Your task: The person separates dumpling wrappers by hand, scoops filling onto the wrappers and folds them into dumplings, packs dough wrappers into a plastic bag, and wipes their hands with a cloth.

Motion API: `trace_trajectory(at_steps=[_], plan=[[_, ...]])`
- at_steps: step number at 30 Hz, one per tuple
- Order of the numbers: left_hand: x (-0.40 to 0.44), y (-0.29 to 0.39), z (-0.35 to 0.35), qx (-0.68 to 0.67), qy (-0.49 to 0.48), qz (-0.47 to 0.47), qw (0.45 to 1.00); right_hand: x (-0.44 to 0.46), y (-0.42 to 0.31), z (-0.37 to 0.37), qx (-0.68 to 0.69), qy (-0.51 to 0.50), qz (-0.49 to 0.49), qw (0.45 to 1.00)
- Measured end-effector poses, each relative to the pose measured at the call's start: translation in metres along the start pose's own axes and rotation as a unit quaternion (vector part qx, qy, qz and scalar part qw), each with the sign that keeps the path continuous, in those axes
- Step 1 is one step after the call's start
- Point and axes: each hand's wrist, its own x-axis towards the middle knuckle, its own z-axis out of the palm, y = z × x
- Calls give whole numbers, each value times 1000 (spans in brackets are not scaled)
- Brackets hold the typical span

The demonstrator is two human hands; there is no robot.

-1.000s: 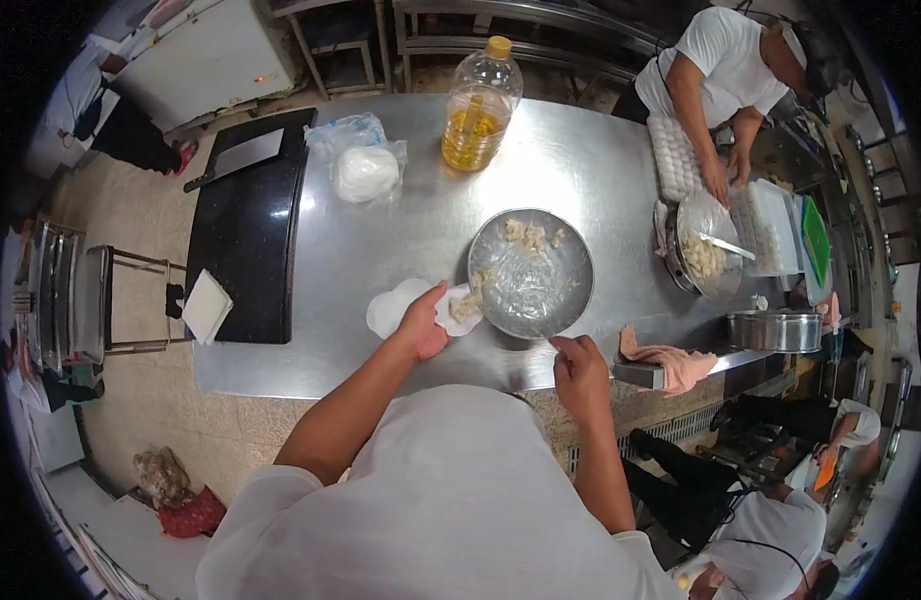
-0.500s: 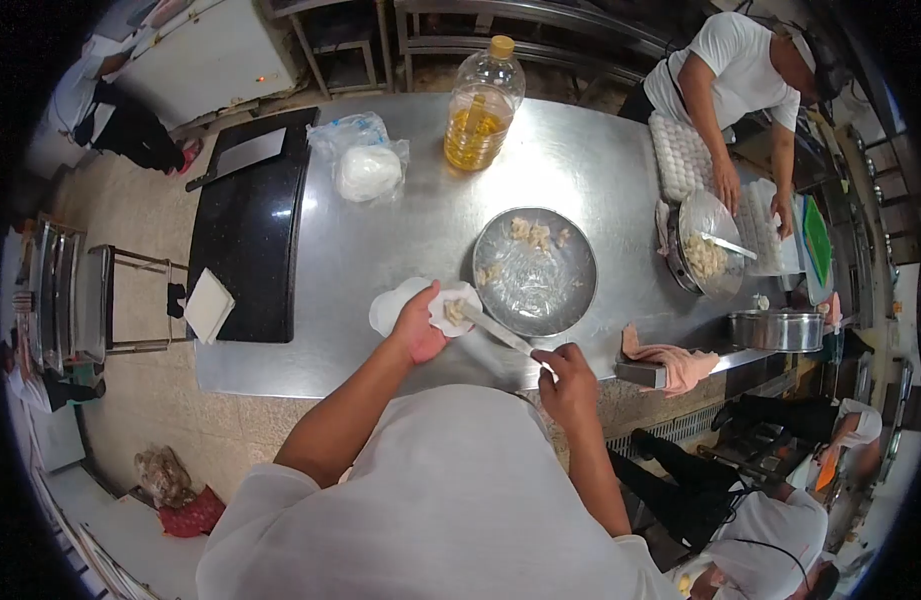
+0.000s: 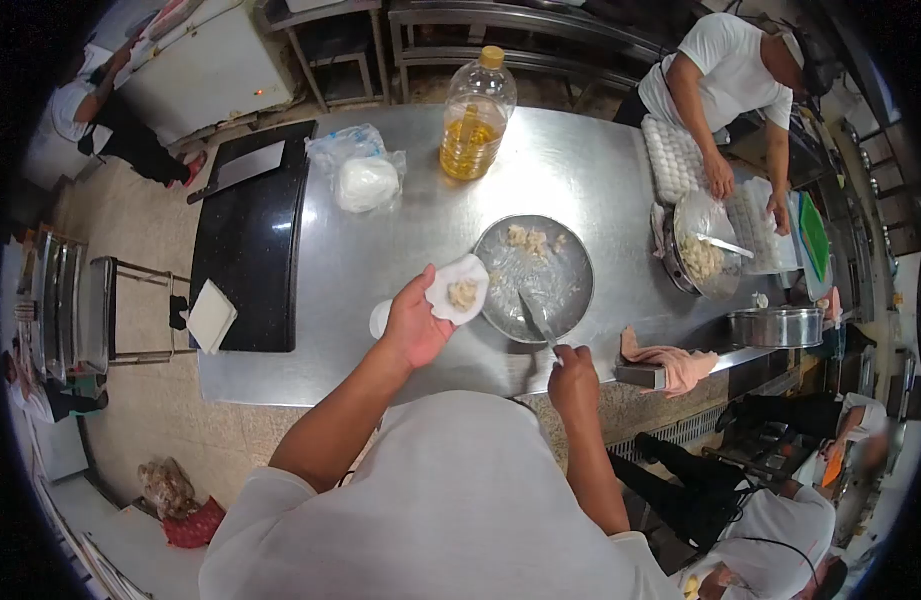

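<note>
On the palm of my left hand (image 3: 417,322) lies a round white dumpling wrapper (image 3: 445,300) with a lump of pale filling (image 3: 463,293) on it. My left fingers and thumb hold it from below and at the side. Partly hidden behind this hand, more white wrappers (image 3: 378,320) rest on the table. My right hand (image 3: 574,380) grips the handle of a flat metal spreader (image 3: 540,319). Its blade tip reaches into a metal bowl (image 3: 587,290), where bits of the same pale filling (image 3: 528,238) cling to the far side.
An oil bottle (image 3: 472,130) and a bagged white lump (image 3: 368,184) stand farther back on the steel table (image 3: 400,235). At left, a black board (image 3: 245,240) carries a cleaver (image 3: 242,168). At right, a co-worker (image 3: 720,70) handles egg trays (image 3: 672,160) beside another bowl (image 3: 670,262).
The spreader has moved away from the wrapper to the right, into the bowl. My left hand has lifted its wrapper up and right, off the other wrappers.
</note>
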Motion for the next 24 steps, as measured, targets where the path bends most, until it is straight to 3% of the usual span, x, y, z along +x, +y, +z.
trace_trajectory(at_steps=[1, 2, 3, 5, 6, 8, 10, 12, 14, 16, 18, 20, 22, 24], plan=[[-4, 0, 7, 2, -3, 0, 1000, 4, 1, 5, -46, -33, -10, 998], [-9, -2, 15, -7, -27, -8, 1000, 7, 6, 12, -58, -4, -97, 994], [-15, -4, 22, -16, -51, -18, 998, 11, -11, 3, -56, -1, -94, 994], [-23, -3, 37, -20, -67, -30, 997, 23, -52, -17, 134, 152, -242, 949], [-29, -5, 42, -27, -76, -42, 996, 26, -65, -27, 134, 155, -238, 949], [-37, -5, 49, -21, -105, -44, 993, 34, -85, -44, 143, 206, -385, 888], [-43, -5, 55, -14, -136, -43, 990, 45, -93, -57, 151, 225, -412, 870], [-51, -5, 58, 50, -223, 26, 973, 49, -100, -63, 160, 238, -443, 850], [-59, -3, 64, 75, -244, 46, 966, 46, -105, -66, 321, 243, -366, 839], [-65, 1, 68, 98, -261, 69, 958, 41, -108, -73, 303, 240, -394, 834], [-68, 4, 70, 4, -207, 26, 978, 40, -110, -78, 285, 237, -421, 828], [-69, 3, 71, 11, -203, 29, 979, 39, -110, -81, 166, 246, -471, 831], [-69, 1, 74, 19, -201, 26, 979, 38, -107, -79, 171, 263, -472, 824], [-72, -1, 77, 56, -258, 34, 964, 36, -108, -77, 176, 280, -472, 817]])
